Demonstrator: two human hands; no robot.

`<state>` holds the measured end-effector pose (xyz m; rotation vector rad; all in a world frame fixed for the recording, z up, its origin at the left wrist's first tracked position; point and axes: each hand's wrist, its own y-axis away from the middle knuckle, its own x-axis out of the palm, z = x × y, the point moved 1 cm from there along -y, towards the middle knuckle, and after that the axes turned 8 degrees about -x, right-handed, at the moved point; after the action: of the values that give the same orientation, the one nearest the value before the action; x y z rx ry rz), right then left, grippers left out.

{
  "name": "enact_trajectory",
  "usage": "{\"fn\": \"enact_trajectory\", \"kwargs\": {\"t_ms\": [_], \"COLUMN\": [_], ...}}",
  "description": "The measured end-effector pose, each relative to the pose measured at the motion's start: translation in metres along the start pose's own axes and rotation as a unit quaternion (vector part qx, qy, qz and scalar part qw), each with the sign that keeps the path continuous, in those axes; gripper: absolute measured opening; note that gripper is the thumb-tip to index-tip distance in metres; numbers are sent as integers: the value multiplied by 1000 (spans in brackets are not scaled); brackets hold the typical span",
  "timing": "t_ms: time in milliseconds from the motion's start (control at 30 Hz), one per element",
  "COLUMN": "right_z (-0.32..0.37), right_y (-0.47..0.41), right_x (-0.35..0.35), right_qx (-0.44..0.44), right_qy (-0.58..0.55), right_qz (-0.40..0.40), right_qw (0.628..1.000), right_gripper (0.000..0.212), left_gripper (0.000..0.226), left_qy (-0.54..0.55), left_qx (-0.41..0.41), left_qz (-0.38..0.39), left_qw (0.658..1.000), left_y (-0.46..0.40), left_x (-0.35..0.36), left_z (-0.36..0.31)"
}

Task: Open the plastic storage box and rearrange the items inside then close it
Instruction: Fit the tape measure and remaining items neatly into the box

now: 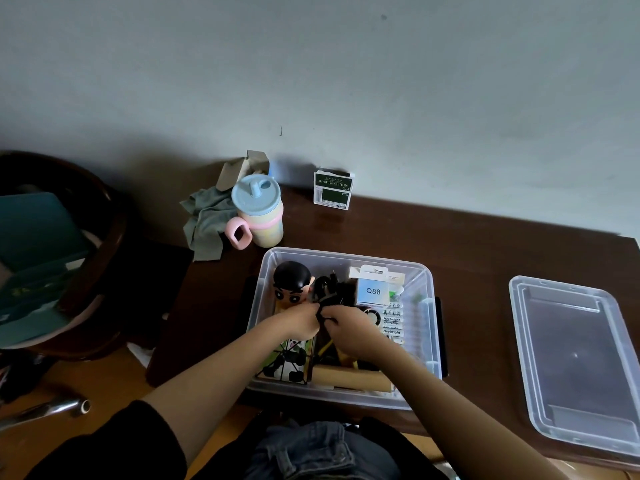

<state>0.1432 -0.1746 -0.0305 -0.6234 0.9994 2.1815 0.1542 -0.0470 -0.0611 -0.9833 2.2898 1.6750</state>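
Observation:
The clear plastic storage box (341,255) stands open on the dark wooden table, and its lid (571,368) lies flat to the right. Inside are a cartoon figure (292,284) with black hair, a tangle of black cable (329,289), a white "Q88" box (373,289), "Heybright" packets (392,322), a panda-print box (289,362) and a brown cardboard piece (349,375). My left hand (299,320) and my right hand (349,329) meet over the middle of the box, and both pinch the black cable between them.
A pastel cup with a blue lid (258,211) and a grey cloth (207,220) stand behind the box on the left. A green and white carton (333,190) stands against the wall. A dark chair (59,251) is at the left of the table.

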Motion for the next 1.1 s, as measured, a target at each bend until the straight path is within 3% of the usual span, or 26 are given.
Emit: {"fn": "enact_trajectory", "kwargs": {"t_ms": [100, 233, 367, 533, 667, 767, 833, 933, 1100], "right_z": [-15, -44, -59, -58, -57, -60, -62, -63, -60], "right_y": [29, 62, 72, 62, 52, 48, 49, 50, 49], "right_x": [-18, -45, -48, -29, -22, -16, -14, -12, -11], "right_qx": [17, 58, 74, 61, 66, 66, 53, 30, -10], "right_qy": [-45, -44, 51, 136, 190, 197, 187, 192, 241], "right_qz": [-65, -138, -56, 23, 29, 54, 86, 108, 93], "right_qw": [997, 988, 994, 989, 979, 977, 977, 975, 966], "right_gripper": [27, 16, 16, 25, 33, 35, 41, 52, 43], "left_gripper": [42, 30, 19, 23, 31, 19, 40, 46, 42], "left_qy": [8, 50, 20, -187, -189, -198, -200, -218, -223], "left_qx": [-10, 64, 72, 26, 3, 12, 24, 41, 30], "left_qz": [-3, -91, -67, -49, -36, -3, 8, 29, 8], "left_qw": [1000, 993, 995, 981, 981, 980, 980, 975, 974], "left_y": [10, 27, 32, 25, 22, 22, 24, 23, 19], "left_x": [-6, -7, 0, 7, 12, 13, 11, 10, 14], "left_z": [-2, -5, -14, -22, -26, -28, -28, -27, -31]}}
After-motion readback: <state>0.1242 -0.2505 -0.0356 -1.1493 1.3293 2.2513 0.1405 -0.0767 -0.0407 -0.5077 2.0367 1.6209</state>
